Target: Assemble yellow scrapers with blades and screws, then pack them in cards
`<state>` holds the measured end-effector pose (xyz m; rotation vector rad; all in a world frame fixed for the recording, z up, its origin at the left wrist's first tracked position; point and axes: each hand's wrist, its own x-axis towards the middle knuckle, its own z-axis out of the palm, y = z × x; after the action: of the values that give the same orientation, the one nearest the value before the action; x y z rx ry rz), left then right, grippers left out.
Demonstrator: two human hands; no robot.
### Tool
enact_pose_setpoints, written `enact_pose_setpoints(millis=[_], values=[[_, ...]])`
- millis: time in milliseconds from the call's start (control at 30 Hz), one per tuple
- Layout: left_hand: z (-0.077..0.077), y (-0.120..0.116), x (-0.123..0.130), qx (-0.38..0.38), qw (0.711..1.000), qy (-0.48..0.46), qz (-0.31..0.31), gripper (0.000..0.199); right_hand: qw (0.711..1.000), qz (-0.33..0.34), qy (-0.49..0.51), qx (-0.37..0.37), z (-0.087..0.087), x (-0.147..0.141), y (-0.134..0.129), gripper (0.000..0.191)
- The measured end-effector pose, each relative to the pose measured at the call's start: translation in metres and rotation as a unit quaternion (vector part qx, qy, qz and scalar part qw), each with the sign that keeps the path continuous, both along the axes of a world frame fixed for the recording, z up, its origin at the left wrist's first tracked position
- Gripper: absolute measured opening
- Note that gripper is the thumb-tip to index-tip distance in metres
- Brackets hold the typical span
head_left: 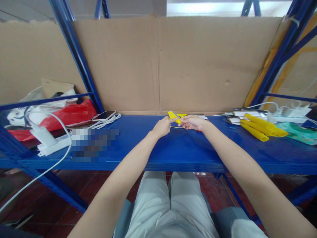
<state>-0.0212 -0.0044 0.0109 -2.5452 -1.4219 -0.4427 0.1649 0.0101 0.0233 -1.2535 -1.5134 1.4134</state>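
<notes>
Both of my hands meet near the back of the blue table [183,148]. My left hand [162,127] is closed on a small yellow piece [172,115], its fingertips at the piece's lower edge. From the right, my right hand [192,122] pinches a thin grey metal tool [176,115] that crosses the yellow piece. A thin dark rod [177,127] lies on the table just below the fingers. Other small yellow and white items lie behind my right hand, partly hidden by it.
Yellow rolled tubes [260,127], a green packet [299,132] and white-and-black packages [247,114] lie at the right. A red bag [69,114], white cables [106,119] and a power strip [55,145] are at the left. Cardboard [198,66] stands behind.
</notes>
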Motion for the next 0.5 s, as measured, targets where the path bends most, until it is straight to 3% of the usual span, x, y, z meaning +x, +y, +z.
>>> enact_pose_setpoints(millis=[500], values=[[0.0017,-0.0024,-0.0002,0.016,1.000,0.009,0.014,0.053,0.999,-0.047,0.015,0.017,-0.0005,-0.0057,0.0013,0.013]])
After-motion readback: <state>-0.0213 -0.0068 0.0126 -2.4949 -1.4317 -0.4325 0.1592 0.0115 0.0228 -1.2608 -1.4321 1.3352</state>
